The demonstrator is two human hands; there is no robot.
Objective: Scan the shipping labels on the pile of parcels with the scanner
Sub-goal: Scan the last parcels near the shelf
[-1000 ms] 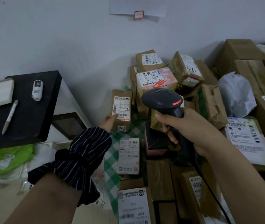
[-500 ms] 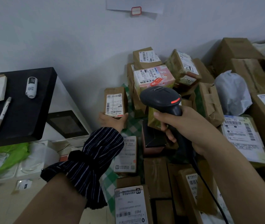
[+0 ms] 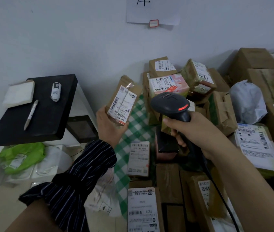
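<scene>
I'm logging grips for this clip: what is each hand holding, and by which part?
The left hand grips the small brown parcel by its lower end; the right hand grips the scanner by its handle.

A black tabletop (image 3: 46,124) stands by the white wall. On it lie a white pad (image 3: 19,93) at its far left corner, a pen (image 3: 31,114) at its middle and a small white cylinder (image 3: 55,92) near its far edge. Right of the tabletop, a green checked cloth (image 3: 138,131) carries the pile of parcels (image 3: 168,181). Below the tabletop, a green bag (image 3: 20,158) and white trays (image 3: 46,169) lie on the floor (image 3: 2,206).
</scene>
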